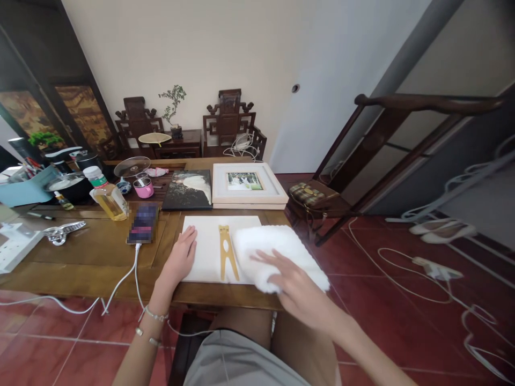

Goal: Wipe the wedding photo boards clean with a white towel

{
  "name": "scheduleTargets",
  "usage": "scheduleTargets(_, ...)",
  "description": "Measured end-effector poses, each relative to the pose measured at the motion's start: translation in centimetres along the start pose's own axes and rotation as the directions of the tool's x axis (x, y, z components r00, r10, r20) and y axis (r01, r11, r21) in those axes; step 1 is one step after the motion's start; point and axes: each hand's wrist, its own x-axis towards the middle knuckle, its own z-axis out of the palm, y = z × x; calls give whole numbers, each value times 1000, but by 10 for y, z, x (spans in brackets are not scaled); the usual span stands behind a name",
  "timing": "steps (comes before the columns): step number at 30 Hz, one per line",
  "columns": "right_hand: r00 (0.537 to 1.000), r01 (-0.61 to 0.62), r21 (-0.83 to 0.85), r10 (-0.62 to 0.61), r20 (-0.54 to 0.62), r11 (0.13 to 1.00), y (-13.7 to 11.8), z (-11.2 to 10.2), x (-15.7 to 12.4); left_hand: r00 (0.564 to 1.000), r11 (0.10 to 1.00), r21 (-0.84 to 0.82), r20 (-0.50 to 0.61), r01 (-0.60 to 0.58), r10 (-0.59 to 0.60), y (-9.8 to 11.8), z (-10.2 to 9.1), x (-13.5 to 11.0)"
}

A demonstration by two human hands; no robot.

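A flat white board (205, 259), perhaps a canvas, lies at the table's front edge. On it is a long yellow cat-like shape (223, 247) with pointed ears, two long legs and a white oval in its middle. My left hand (182, 254) rests flat on the board's left edge, holding nothing. White fluffy fabric (289, 244) covers the board's right part and hangs past the table corner. Over this fabric my right hand (292, 279) has its fingers spread, slightly blurred; whether it presses on the pile I cannot tell.
Behind the board are a dark picture (188, 195) and a pale wooden frame (277, 199). To the left are a phone (142, 224) on a cable, a bottle (108, 201), a pink mug (144, 187) and a power strip (16, 249). A wooden chair (341, 177) stands right.
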Motion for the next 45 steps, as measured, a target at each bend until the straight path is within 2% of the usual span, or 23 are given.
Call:
scheduleTargets(3,999,30,44,-30,12,999,-24,-2,-20,1000,1000,0,9,-2,2,0,0,0)
scheduleTargets(5,1000,16,66,-16,11,998,-27,-3,-18,1000,1000,1,16,-5,4,0,0,0)
scheduleTargets(8,1000,-23,88,23,3,996,-9,0,5,1000,1000,3,24,-11,10,0,-1,0)
scheduleTargets(13,996,-83,58,82,20,995,37,7,65,999,1000,9,39,-2,2,3,-4,-1)
scheduleTargets(16,996,-84,28,83,33,996,46,7,79,1000,1000,1,31,3,-3,4,-5,-1)
scheduleTargets(19,995,-88,13,87,44,996,34,3,67,1000,1000,-3,23,3,-3,4,-4,-1)
scheduleTargets(26,989,0,47,-7,145,999,-20,-12,-6,1000,1000,-15,9,5,-5,2,-1,-2)
scheduleTargets(29,989,-2,91,-11,146,996,-28,-15,-17,1000,1000,-23,10,5,-5,2,-1,-2)
scheduleTargets(32,989,-23,142,2,148,990,-16,-14,-3,1000,999,-30,16,10,-10,3,-2,-2)
scheduleTargets(37,996,-41,113,33,77,993,34,-2,54,999,999,-30,26,20,-19,5,-4,-1)
scheduleTargets(40,995,-58,76,52,85,995,57,4,81,999,1000,-18,38,23,-22,4,-5,-1)
scheduleTargets(42,994,-64,56,59,89,996,60,5,87,999,1000,-15,39,23,-23,4,-5,-1)
scheduleTargets(45,994,-65,61,59,88,996,46,1,73,1000,1000,-19,24,18,-17,3,-4,-2)
